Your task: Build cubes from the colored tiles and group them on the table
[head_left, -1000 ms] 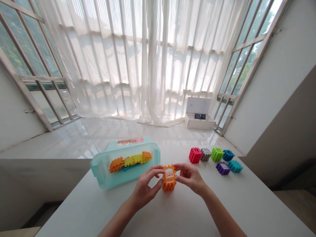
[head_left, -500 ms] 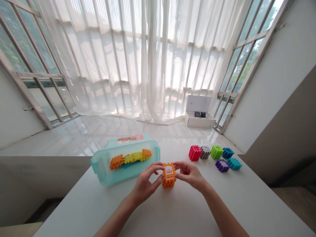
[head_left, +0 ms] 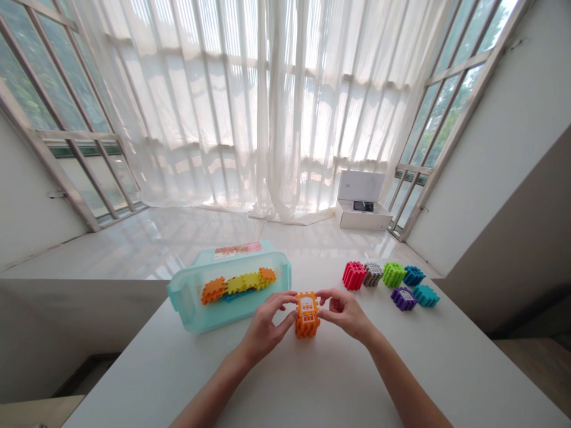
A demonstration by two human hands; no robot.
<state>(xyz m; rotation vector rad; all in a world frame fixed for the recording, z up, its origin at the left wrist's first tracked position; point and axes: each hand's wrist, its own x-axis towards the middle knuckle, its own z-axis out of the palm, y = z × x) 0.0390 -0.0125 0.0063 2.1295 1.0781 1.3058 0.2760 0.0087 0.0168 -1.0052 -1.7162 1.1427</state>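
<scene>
An orange toothed block cube [head_left: 307, 315] with a white-patterned top face rests on the white table [head_left: 312, 380]. My left hand [head_left: 264, 330] pinches its left side with thumb and fingers. From the other side my right hand [head_left: 345, 313] grips the cube's upper right edge. Both hands are closed on it.
A pale teal plastic box [head_left: 200, 306] with orange, yellow and blue toothed pieces lies left of the cube. Several assembled cubes sit at the right: red [head_left: 354, 275], grey [head_left: 372, 274], green [head_left: 393, 274], blue [head_left: 413, 276], purple [head_left: 403, 298], teal [head_left: 426, 295]. A white open box [head_left: 362, 208] stands on the floor.
The hands and cube have stayed almost in place. The cube's top face has been pressed down slightly, and the view has shifted a little.
</scene>
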